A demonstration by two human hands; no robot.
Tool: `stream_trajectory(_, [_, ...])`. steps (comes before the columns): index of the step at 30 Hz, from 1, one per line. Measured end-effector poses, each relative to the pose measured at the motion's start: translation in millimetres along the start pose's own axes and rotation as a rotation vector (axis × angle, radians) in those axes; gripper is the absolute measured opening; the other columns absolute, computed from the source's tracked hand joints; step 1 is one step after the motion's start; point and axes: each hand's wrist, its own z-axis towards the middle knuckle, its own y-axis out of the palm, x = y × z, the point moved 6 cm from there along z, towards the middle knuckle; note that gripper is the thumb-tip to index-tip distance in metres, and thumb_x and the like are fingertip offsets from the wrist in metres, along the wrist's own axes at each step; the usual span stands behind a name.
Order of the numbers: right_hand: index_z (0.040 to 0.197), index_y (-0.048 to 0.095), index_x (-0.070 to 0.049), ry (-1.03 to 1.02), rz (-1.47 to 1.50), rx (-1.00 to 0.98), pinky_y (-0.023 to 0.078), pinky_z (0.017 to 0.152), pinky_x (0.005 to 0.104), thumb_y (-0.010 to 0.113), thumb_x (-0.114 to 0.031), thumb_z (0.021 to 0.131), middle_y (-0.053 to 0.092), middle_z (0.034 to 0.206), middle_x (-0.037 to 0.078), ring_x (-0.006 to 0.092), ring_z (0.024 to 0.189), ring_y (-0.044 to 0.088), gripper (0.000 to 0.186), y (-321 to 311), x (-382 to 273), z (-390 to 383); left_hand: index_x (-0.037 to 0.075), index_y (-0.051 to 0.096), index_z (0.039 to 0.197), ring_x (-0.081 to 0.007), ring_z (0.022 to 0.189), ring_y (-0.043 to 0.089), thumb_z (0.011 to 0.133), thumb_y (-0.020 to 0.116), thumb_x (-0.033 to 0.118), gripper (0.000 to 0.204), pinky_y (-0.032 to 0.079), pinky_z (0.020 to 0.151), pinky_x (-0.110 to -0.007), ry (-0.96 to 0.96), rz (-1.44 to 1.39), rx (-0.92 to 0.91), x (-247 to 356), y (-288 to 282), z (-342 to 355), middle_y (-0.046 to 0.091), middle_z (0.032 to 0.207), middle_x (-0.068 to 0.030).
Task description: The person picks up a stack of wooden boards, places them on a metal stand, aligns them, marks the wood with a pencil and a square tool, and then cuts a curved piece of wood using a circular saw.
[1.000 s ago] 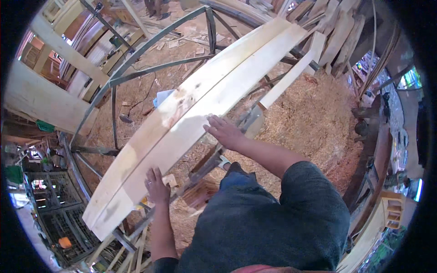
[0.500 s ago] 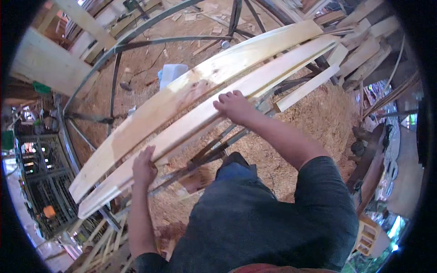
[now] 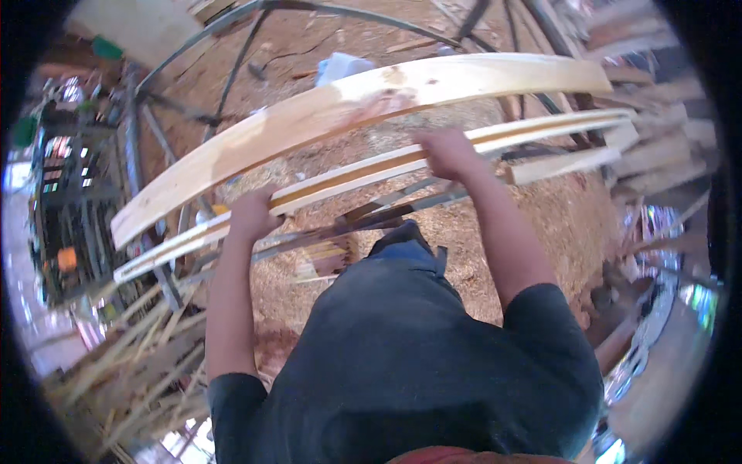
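Observation:
Both my hands grip a long, pale wooden board point(image 3: 348, 175) that spans the view from left to right. Its narrow edge faces up, showing a darker lengthwise groove or gap between two light strips; which of these it is I cannot tell. My left hand point(image 3: 253, 215) is wrapped round it left of the middle. Right of the middle, my right hand point(image 3: 451, 155) closes over it, slightly blurred. Beyond lies a wider, curved wooden plank point(image 3: 309, 122) with a reddish knotty patch, apart from the held board and touched by neither hand.
Thin dark bars of a frame point(image 3: 379, 210) run beneath the boards. A short wood offcut point(image 3: 564, 165) lies near the right end. Wood shavings point(image 3: 533, 220) cover the ground. Behind the plank sits a whitish-blue container point(image 3: 340, 68). Stacked lumber point(image 3: 657, 158) stands at the right.
The held board has turned from its broad face onto its edge, and both hands have shifted their grip round it. My view has swung, so the boards appear more level.

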Motion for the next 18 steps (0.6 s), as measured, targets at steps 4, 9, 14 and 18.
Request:
stream_trajectory(4, [0.114, 0.069, -0.015, 0.079, 0.003, -0.067, 0.052, 0.09, 0.0523, 0.059, -0.007, 0.086, 0.073, 0.098, 0.019, 0.04, 0.098, 0.069, 0.03, 2, -2, 1, 0.028, 0.072, 0.124, -0.0356, 0.098, 0.072, 0.07, 0.078, 0.027, 0.054, 0.057, 0.087, -0.048, -0.005, -0.01, 0.014, -6, 8, -3, 0.076, 0.105, -0.0136])
stream_trajectory(9, [0.111, 0.073, -0.011, -0.05, 0.016, 0.028, 0.054, 0.089, 0.0513, 0.06, -0.004, 0.081, 0.073, 0.099, 0.02, 0.0407, 0.097, 0.07, 0.033, -13, -11, -2, 0.026, 0.071, 0.127, -0.0348, 0.1, 0.072, 0.069, 0.081, 0.027, 0.058, 0.057, 0.088, -0.049, -0.059, 0.046, -0.021, -7, 15, 0, 0.076, 0.103, -0.0125])
stream_trajectory(14, [0.11, 0.072, -0.009, -0.028, -0.049, 0.017, 0.056, 0.088, 0.0501, 0.065, -0.002, 0.073, 0.073, 0.1, 0.022, 0.0414, 0.095, 0.07, 0.038, 0, -4, 3, 0.023, 0.073, 0.115, -0.0344, 0.097, 0.072, 0.069, 0.078, 0.027, 0.046, 0.058, 0.085, -0.05, -0.017, 0.027, 0.015, -6, 7, -1, 0.075, 0.097, -0.0132])
stream_trajectory(18, [0.111, 0.073, -0.008, -0.079, -0.079, 0.034, 0.057, 0.087, 0.0496, 0.067, -0.002, 0.07, 0.072, 0.099, 0.023, 0.0418, 0.094, 0.07, 0.042, -3, -12, 3, 0.021, 0.074, 0.108, -0.0349, 0.096, 0.072, 0.069, 0.077, 0.026, 0.04, 0.058, 0.083, -0.051, 0.013, 0.026, -0.012, -9, 7, -2, 0.075, 0.094, -0.0134])
